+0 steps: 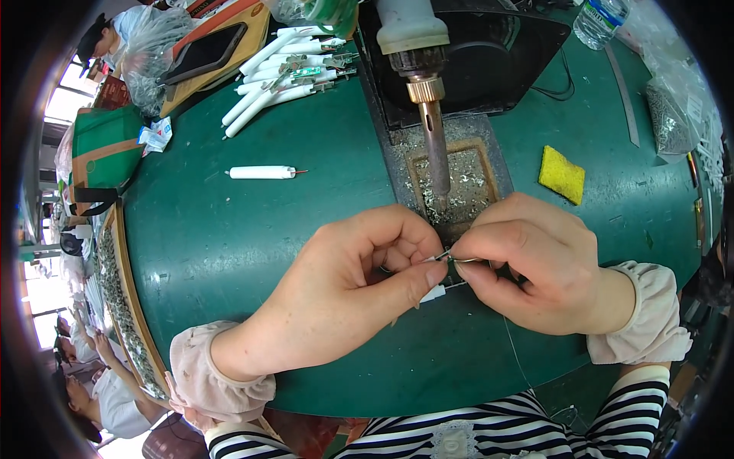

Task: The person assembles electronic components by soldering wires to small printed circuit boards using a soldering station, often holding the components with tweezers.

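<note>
My left hand [336, 289] and right hand [535, 264] nearly met, thumb and finger of each pinched tight on thin wire [464, 260]; a white piece [433, 294] showed just below my left thumb. I judged this work unfinished, not yet laid down. Just beyond, the iron [433, 145] pointed down over the tray [502, 174] of scraps. Farther left, one tube [262, 173] with a red wire lay alone, seemingly waiting. The far pile [292, 94], metal-ended, looked further along; whether finished, I couldn't tell.
</note>
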The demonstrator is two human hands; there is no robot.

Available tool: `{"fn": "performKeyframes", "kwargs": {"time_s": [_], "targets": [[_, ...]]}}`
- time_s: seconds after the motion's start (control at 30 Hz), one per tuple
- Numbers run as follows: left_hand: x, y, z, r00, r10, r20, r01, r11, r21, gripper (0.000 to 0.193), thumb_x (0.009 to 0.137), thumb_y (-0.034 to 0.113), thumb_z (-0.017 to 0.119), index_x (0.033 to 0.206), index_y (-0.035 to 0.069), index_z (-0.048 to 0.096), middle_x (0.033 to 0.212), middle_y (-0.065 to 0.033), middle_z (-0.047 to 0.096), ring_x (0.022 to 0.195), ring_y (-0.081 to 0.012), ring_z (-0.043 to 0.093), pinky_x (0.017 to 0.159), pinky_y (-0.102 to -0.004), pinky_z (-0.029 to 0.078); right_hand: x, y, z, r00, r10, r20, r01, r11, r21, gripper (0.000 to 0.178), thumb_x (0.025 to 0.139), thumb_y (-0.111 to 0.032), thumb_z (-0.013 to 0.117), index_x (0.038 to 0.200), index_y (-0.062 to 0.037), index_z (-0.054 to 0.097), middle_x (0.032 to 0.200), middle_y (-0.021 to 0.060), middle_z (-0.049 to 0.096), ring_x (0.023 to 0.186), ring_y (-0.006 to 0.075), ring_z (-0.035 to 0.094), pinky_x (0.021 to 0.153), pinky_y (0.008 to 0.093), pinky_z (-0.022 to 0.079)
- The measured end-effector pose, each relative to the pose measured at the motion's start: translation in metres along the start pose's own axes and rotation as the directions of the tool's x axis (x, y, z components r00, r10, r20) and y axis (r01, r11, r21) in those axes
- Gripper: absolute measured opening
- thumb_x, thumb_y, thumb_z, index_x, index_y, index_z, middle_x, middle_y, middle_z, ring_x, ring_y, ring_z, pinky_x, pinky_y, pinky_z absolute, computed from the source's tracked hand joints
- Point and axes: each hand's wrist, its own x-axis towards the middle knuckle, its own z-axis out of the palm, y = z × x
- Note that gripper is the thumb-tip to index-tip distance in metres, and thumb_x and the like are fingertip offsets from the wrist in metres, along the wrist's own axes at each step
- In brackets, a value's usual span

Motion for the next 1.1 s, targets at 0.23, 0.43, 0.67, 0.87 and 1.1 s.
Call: {"fn": "performKeyframes", "kwargs": {"time_s": [0.23,0.43,0.67,0.87,1.1], "targets": [[0.0002,-0.0004,0.0009,1.0,-0.018,-0.021,0.019,0.999,0.028,0.013,0.081,0.002,0.059,0.092,-0.001,0.051,0.075,-0.0013,0.053,0.061,-0.004,0.049,0.051,-0.0168,0.04,-0.0019,0.0059,0.0031,0.997,-0.073,-0.017,0.073,0.997,-0.003,0.024,0.06,0.006,0.065,0.081,-0.0025,0.057,0.071,0.008,0.051,0.059,0.0222,0.054,0.048,0.0294,0.043],[0.0004,-0.0027,0.001,0.999,0.03,-0.042,-0.026,0.993,0.111,0.013,0.081,0.002,0.059,0.092,-0.001,0.051,0.076,-0.0007,0.053,0.063,-0.0036,0.049,0.051,-0.0166,0.04,-0.0015,0.003,0.0017,1.0,-0.018,0.018,0.018,1.0,0.003,0.023,0.06,0.005,0.065,0.079,-0.0029,0.056,0.071,0.0078,0.051,0.059,0.0223,0.053,0.048,0.0294,0.043],[0.0015,-0.0035,0.0019,0.998,0.041,-0.053,-0.032,0.985,0.171,0.012,0.079,-0.001,0.059,0.089,0.0,0.052,0.076,0.0003,0.051,0.064,-0.003,0.047,0.053,-0.0164,0.039,-0.0019,0.0046,0.0036,1.0,-0.026,0.016,0.025,1.0,0.014,0.023,0.059,0.005,0.065,0.079,-0.003,0.056,0.07,0.0075,0.051,0.059,0.0221,0.053,0.048,0.0293,0.043],[0.0014,-0.0044,0.0021,0.997,0.051,-0.063,-0.039,0.983,0.177,0.012,0.079,-0.001,0.059,0.089,0.0,0.052,0.076,0.0004,0.051,0.063,-0.0026,0.047,0.052,-0.0161,0.039,-0.0034,0.0084,0.0057,0.997,-0.07,-0.018,0.071,0.997,0.009,0.023,0.059,0.007,0.067,0.078,-0.0022,0.058,0.071,0.0076,0.056,0.056,0.0172,0.053,0.044,0.0251,0.041],[0.0018,-0.0053,0.0015,0.997,0.052,-0.053,-0.041,0.982,0.184,0.014,0.078,-0.001,0.06,0.089,0.0,0.051,0.076,0.0003,0.05,0.062,-0.0026,0.047,0.048,-0.0155,0.039,-0.0035,0.01,0.0075,0.994,-0.105,-0.036,0.104,0.994,-0.029,0.025,0.057,0.007,0.067,0.08,-0.0017,0.058,0.072,0.0082,0.056,0.058,0.0181,0.054,0.045,0.0257,0.042]]}}
